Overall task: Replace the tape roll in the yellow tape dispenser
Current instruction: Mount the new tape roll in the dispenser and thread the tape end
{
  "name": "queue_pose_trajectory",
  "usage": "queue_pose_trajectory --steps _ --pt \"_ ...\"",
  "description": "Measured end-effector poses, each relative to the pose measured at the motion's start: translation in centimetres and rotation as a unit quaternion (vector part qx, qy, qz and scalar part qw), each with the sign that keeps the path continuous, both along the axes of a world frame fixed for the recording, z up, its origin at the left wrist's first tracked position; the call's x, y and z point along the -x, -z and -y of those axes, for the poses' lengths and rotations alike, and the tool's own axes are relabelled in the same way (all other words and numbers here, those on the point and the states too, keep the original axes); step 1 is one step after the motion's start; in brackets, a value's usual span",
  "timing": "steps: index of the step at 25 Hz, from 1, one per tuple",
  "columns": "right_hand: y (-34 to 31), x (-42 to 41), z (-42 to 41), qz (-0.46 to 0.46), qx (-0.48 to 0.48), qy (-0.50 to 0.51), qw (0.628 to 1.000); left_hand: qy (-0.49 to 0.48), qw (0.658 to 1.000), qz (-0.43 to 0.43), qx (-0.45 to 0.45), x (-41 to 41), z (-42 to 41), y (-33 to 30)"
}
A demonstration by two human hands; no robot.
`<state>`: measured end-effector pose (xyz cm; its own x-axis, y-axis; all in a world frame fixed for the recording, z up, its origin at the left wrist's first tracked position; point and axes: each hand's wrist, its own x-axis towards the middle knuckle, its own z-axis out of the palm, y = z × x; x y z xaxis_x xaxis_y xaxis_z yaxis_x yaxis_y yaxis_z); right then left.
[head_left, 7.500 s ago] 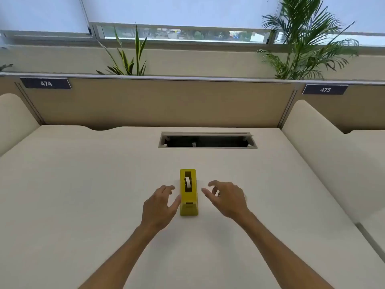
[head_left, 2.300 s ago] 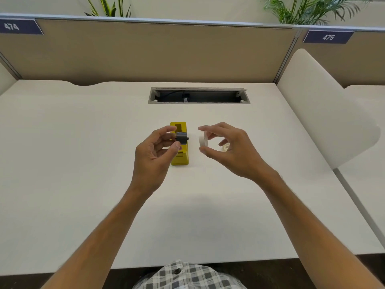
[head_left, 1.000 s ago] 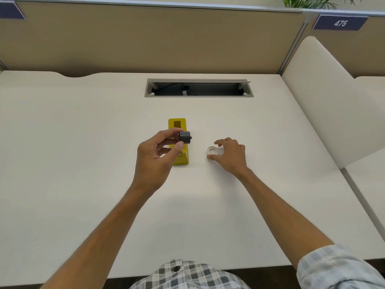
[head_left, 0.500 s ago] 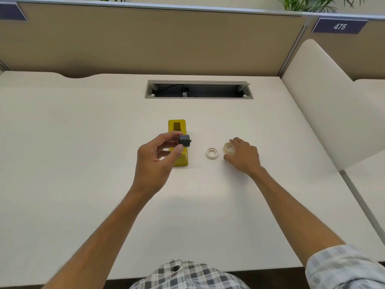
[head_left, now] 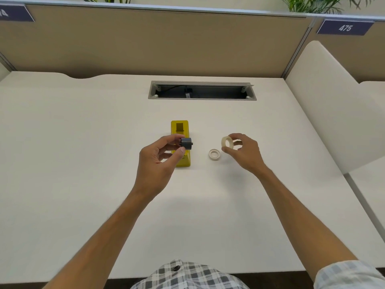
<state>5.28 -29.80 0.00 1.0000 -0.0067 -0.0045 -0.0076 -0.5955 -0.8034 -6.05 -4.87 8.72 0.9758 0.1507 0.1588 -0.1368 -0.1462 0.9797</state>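
- The yellow tape dispenser (head_left: 180, 142) sits on the desk (head_left: 83, 142), about in the middle between the left and right edges, with its long side pointing at the back edge
- The slot in the top of the dispenser has no roll in it
- The left hand (head_left: 158, 161) is raised over the near end of the dispenser and hides part of it
- The grip of the left hand is a pinch: the thumb and the first fingers hold a small dark spool (head_left: 186, 143) by one end, and the spool sticks out to the right
- A thin white ring (head_left: 214, 154) lies flat on the desk just to the right of the dispenser, not touching it
- The right hand (head_left: 244, 152) is a bit more to the right, lifted off the desk
- The grip of the right hand is also a pinch: the thumb and fingers hold a cream tape roll (head_left: 227, 142), tipped up on its edge so its hole faces left
- The two hands are apart, and the spool and the tape roll do not touch
- Near the back edge of the desk there is a long open cable slot (head_left: 202, 90) with a grey rim
- A tan wall panel (head_left: 156, 40) stands behind the back edge, and a blue sign (head_left: 344, 27) at the right end says 475
- A checked shirt (head_left: 187, 276) shows at the near edge of the desk
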Motion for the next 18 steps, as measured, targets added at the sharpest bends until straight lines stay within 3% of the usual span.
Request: queue_pose_trajectory --steps 11,18 --pt "-8.8 6.7 -3.4 0.022 -0.25 -0.09 0.964 0.009 1.0 0.004 -0.007 0.0 1.0 -0.4" --pt "-10.7 8.5 -5.4 0.047 -0.216 -0.16 0.962 0.011 1.0 0.016 -0.025 0.2 1.2 -0.5"
